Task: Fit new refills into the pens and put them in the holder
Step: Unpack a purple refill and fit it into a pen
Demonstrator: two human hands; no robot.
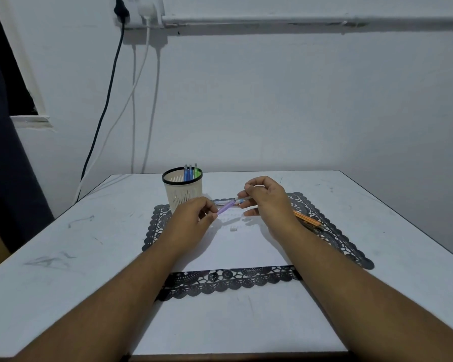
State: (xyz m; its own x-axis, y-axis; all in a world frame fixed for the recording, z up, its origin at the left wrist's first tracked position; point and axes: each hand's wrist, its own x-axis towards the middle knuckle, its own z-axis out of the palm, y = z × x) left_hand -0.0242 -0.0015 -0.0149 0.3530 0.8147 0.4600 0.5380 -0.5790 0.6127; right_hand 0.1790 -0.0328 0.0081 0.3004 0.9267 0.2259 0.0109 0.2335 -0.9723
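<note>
progress looks partial: three pens (190, 172) stand in the holder (182, 190), while left hand (191, 218) pinches a purple pen barrel (226, 207) and right hand (266, 198) pinches its tip end, orange refills (307, 219) waiting.

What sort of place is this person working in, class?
Probably a plain desk at home or in a study room: a white table against a bare wall, a pen holder with pens, and plugs in a wall socket.

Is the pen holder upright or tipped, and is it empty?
Upright and not empty: the pen holder stands on the mat's far left corner, with three pens sticking up past its rim.
</note>
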